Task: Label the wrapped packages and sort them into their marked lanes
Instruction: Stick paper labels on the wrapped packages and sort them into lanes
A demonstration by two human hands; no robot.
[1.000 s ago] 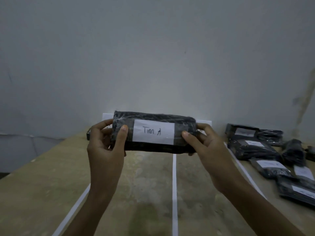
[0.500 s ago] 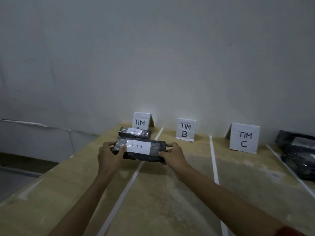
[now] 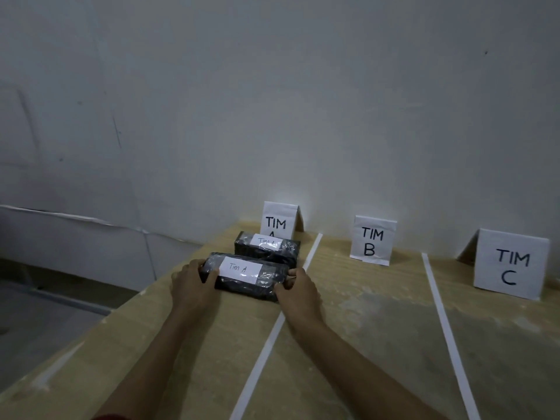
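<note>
Wrapped package (image 3: 247,275) marked "Tim A" is gripped at both ends by the left hand (image 3: 191,286) and right hand (image 3: 298,291), low in the leftmost lane (image 3: 212,344), just in front of a second package (image 3: 266,250) by the TIM A sign (image 3: 278,221)

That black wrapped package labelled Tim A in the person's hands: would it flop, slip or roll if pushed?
Probably stiff: the package shows straight edges with the left hand and right hand gripping its ends. Its glossy wrap may be slippery. Flat-sided, it should slide, not roll.
</note>
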